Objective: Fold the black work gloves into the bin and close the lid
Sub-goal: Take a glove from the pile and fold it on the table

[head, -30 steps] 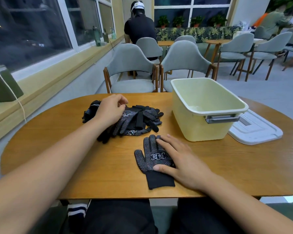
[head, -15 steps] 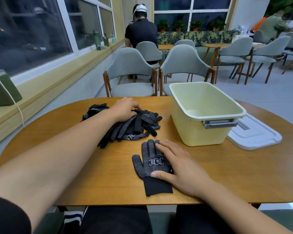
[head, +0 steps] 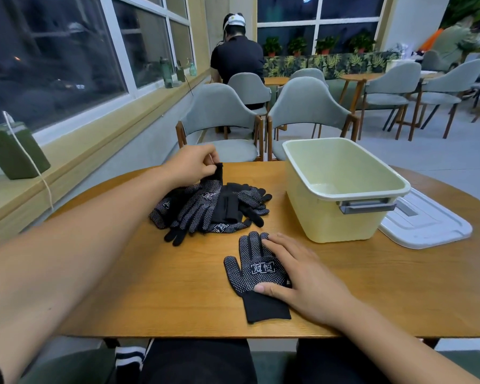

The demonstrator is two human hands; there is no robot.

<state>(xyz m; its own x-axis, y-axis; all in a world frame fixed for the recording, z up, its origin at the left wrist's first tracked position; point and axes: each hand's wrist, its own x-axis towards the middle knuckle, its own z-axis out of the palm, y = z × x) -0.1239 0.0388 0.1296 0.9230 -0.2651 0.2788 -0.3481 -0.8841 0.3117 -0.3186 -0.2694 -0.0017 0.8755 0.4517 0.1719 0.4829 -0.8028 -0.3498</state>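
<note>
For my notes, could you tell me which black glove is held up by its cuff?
The glove at the pile's far left, its cuff pinched by the left hand. The lone glove lies flat under the right hand; the others lie heaped.

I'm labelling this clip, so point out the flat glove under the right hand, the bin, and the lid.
flat glove (head: 257,270), head view, on its dotted palm at the logo.
bin (head: 327,223), head view, on its front wall.
lid (head: 427,225), head view, on its flat top.
</note>
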